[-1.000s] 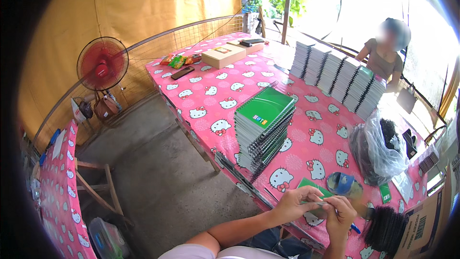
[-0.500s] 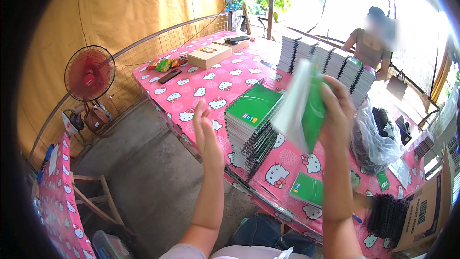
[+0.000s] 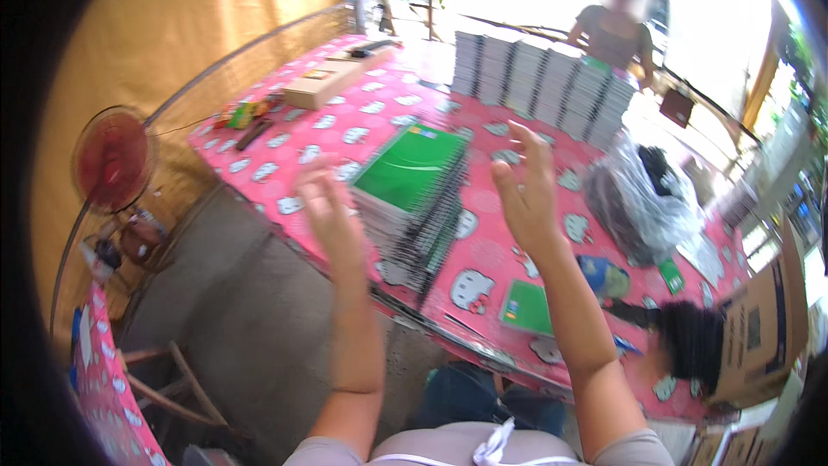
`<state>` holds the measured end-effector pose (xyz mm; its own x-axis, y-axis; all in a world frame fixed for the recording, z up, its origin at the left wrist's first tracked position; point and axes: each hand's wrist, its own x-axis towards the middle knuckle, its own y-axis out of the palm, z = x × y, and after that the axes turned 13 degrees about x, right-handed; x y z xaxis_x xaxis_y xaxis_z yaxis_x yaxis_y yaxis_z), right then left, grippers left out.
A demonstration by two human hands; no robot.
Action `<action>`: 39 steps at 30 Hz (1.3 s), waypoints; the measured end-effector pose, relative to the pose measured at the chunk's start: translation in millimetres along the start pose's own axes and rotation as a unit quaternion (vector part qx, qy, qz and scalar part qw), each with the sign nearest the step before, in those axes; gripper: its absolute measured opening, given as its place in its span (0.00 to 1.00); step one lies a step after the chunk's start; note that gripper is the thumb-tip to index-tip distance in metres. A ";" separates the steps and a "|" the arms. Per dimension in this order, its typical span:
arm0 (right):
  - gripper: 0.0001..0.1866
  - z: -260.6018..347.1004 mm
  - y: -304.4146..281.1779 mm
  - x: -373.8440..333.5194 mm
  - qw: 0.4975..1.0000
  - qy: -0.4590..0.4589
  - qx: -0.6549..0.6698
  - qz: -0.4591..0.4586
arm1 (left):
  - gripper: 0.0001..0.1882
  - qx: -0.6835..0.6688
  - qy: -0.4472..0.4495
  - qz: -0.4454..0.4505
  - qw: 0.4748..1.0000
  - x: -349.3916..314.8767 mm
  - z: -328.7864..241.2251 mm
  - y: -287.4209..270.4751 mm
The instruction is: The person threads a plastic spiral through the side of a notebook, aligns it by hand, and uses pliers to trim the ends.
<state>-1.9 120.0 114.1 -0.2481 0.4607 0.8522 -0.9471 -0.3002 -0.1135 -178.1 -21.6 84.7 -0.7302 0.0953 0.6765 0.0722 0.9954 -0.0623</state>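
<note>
A stack of green spiral notebooks [image 3: 412, 166] stands near the table's front edge, its black coils toward the right. My left hand [image 3: 329, 211] is just left of the stack, blurred, fingers apart and holding nothing. On the other side, my right hand [image 3: 528, 190] hovers over the tablecloth, thumb and fingers spread, also holding nothing. Another green notebook [image 3: 526, 307] lies flat near the front edge, partly behind my right forearm.
Tall rows of spiral notebooks [image 3: 539, 78] stand at the back, near another person [image 3: 617, 39]. A plastic bag [image 3: 642, 198] with dark contents, black coils [image 3: 693, 341] and a cardboard box [image 3: 763, 328] occupy the right. Boxes [image 3: 321, 84] sit far left; a red fan [image 3: 115, 160] stands beyond.
The green notebook held by my right hand has left it, and the stack's top cover now faces the other way round. Both hands are empty. The whole view has shifted.
</note>
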 end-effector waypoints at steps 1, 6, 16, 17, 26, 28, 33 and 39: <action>0.19 5.8 -28.9 -13.2 0.999 -0.018 -0.043 -0.003 | 0.15 0.001 0.023 -0.044 0.999 -1.6 -4.2 -19.1; 0.19 -36.5 -260.0 -123.7 0.798 0.355 -0.487 0.025 | 0.19 -0.215 0.153 0.041 0.964 -63.3 -82.8 -49.8; 0.14 -42.3 -350.8 -212.7 0.752 0.388 -0.531 0.043 | 0.16 0.222 0.221 0.691 0.651 -205.0 -61.4 133.4; 0.13 -38.3 -347.3 -206.8 0.781 0.373 -0.500 0.029 | 0.15 0.203 0.187 0.692 0.667 -203.6 -60.0 133.8; 0.14 29.1 -248.6 -171.1 0.950 0.233 -0.194 0.072 | 0.11 -0.021 0.232 0.560 0.795 -189.1 -70.5 103.5; 0.12 40.0 -222.9 -172.5 0.954 0.266 -0.123 0.056 | 0.08 -0.029 0.232 0.547 0.804 -191.6 -73.1 93.3; 0.10 44.1 -211.3 -166.0 0.950 0.283 -0.121 0.048 | 0.09 0.054 0.239 0.452 0.858 -211.9 -86.4 70.5; 0.10 27.6 -214.5 -166.8 0.932 0.352 0.017 0.081 | 0.12 0.005 0.184 0.427 0.885 -217.5 -89.3 65.6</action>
<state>248.2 84.5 10.4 -0.4711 0.8374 0.2771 -0.8814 -0.4348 -0.1846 46.1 22.7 -1.0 -0.1411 0.8073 0.5730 0.4842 0.5611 -0.6713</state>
